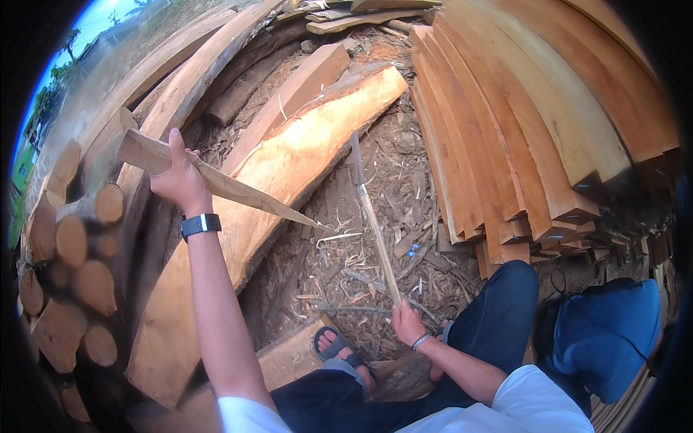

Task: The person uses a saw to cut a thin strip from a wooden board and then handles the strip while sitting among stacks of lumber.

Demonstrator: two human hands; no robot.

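My left hand (179, 177) is closed around the thick end of a wooden stake (242, 189). The stake slants down to the right and tapers to a thin point above the ground. In my right hand (409, 322) is the lower end of a long wooden handle, part of a machete (375, 227) with a narrow metal blade seen nearly edge-on. Its blade points up and away, apart from the stake. Below the stake lies a large bright slab of wood (289, 162), slanting from near left to far right.
Stacked sawn boards (498, 130) rise on the right. Cut logs (94, 286) are piled at the left, near long timbers (170, 115). Wood chips (390, 216) and twigs litter the ground. My sandalled foot (336, 345) is beside a plank. A blue bag-like thing (606, 343) sits at right.
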